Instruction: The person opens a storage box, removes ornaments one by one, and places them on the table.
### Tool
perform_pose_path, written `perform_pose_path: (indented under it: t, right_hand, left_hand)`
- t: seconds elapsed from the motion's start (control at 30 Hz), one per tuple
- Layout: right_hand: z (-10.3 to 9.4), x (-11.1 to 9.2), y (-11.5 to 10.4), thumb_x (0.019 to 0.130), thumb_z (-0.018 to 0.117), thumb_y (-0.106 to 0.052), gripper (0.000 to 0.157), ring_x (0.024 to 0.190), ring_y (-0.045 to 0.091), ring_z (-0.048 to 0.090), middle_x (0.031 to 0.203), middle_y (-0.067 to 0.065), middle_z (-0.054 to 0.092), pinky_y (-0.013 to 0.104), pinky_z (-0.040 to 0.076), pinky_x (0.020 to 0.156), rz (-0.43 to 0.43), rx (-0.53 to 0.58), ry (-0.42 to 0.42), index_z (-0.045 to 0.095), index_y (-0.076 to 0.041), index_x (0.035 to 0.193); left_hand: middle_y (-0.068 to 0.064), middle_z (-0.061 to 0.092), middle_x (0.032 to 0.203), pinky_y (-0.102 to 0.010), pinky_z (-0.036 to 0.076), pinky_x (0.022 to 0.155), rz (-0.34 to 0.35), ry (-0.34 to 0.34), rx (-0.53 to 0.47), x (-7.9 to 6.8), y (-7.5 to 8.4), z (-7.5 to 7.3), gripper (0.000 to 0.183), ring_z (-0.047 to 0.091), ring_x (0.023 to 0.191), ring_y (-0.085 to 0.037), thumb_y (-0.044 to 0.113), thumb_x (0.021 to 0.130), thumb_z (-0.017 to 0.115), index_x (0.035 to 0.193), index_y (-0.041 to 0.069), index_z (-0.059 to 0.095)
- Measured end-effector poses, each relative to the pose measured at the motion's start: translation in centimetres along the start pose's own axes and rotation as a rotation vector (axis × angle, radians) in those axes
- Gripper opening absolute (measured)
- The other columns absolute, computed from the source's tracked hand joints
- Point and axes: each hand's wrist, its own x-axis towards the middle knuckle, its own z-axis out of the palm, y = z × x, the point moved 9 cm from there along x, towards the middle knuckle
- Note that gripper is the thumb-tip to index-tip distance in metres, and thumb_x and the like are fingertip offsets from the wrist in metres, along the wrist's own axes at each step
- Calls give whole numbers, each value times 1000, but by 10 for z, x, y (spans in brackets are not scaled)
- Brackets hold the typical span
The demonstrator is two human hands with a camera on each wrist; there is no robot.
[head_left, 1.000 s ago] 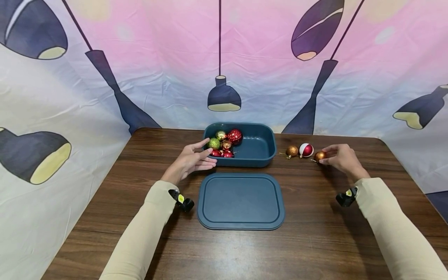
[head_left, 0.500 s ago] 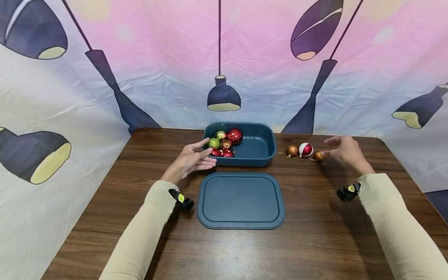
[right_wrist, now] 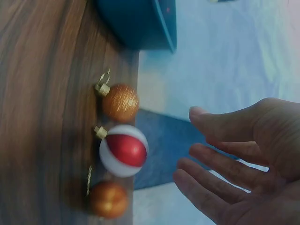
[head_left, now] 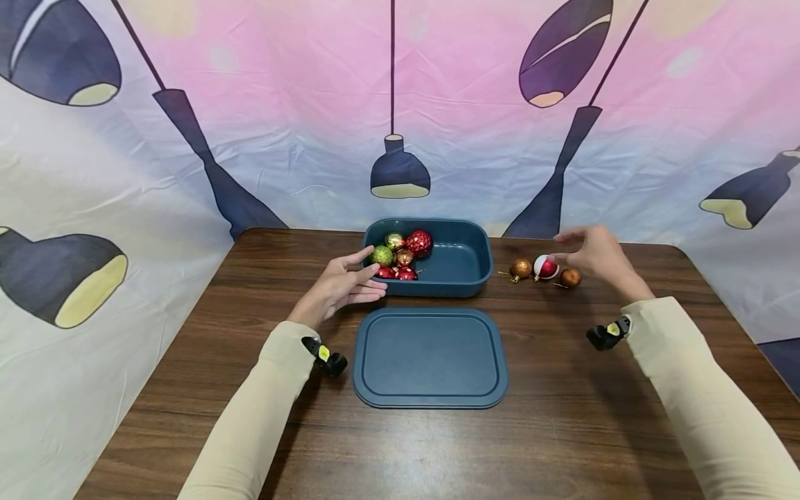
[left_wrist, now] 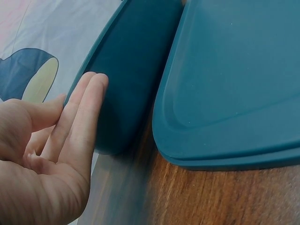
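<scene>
My left hand rests against the left end of a dark teal box, its fingers extended along the wall, as the left wrist view also shows. Several shiny Christmas baubles, among them a green one and a red one, lie in the box's left half. To the right of the box, three baubles stand in a row on the table: a glittery gold one, a red-and-white one and an orange-gold one. Above the last two hovers my right hand, fingers parted and holding nothing.
A flat teal lid lies on the wooden table in front of the box. Behind the table's back edge hangs a cloth backdrop printed with lamps.
My right hand has let go of the orange-gold bauble, lifted off it and moved back and left over the red-and-white one. The left hand has stayed in place.
</scene>
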Motion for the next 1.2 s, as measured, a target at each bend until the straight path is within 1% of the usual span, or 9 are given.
perform_pose_path:
  t: [0.13,0.3,0.47,0.63,0.77,0.97,1.1,1.13,1.2]
  right_hand:
    - [7,0,-20,91,78,-17,45,99,42,70,119,30,67,53,56,84,-27,9,0,66,8,126]
    - [21,2,-42,93,77,-17,44,99,39,70,117,28,69,52,58,83,-59,23,-34,65,6,128]
    - [36,6,-63,94,76,-16,38,98,35,70,115,25,70,49,59,81,-101,51,-64,68,6,124]
    - [52,11,-87,92,77,-14,33,99,33,70,114,23,71,50,59,85,-160,58,-81,71,5,119]
    - [64,15,-105,91,79,-15,32,94,31,69,113,22,71,49,59,82,-208,63,-93,72,3,116]
    - [87,21,-127,92,78,-15,32,93,30,69,116,22,70,46,60,79,-256,59,-167,72,3,118]
    - [102,26,-139,92,78,-15,33,101,33,68,119,21,70,47,59,85,-275,58,-221,72,3,119]
    - [105,28,-142,92,78,-14,33,104,33,67,119,21,70,48,57,91,-277,57,-230,72,3,119]
    - [111,30,-147,92,78,-14,32,108,33,66,120,19,70,50,55,95,-275,58,-249,73,2,118]
  left_hand:
    - [-23,73,109,-43,59,91,-3,3,-2,1,0,0,65,75,92,-28,24,103,63,159,36,34]
    - [-23,73,108,-42,60,90,-1,6,-4,2,-1,-1,65,75,92,-28,23,103,63,159,36,34]
    - [-24,73,108,-41,60,88,-3,4,-2,2,-1,-1,65,75,94,-30,23,103,63,159,36,33]
    - [-23,73,107,-40,61,86,-7,6,-4,3,-2,-2,64,75,92,-29,23,103,63,158,36,35]
    - [-23,74,106,-41,61,87,-7,7,-3,4,-1,-2,64,75,91,-28,23,103,63,159,36,34]
    - [-23,73,108,-43,60,90,-3,6,6,3,-1,-2,64,75,91,-29,24,103,63,159,36,34]
    - [-24,73,108,-42,60,88,-3,12,0,3,-1,-2,63,75,91,-29,24,103,63,158,36,35]
    - [-24,73,108,-42,61,88,-2,11,0,3,-1,-2,63,75,91,-29,24,103,63,159,36,35]
    - [-24,73,108,-41,61,87,-3,14,-3,2,-1,-2,63,76,91,-29,24,103,63,158,36,36]
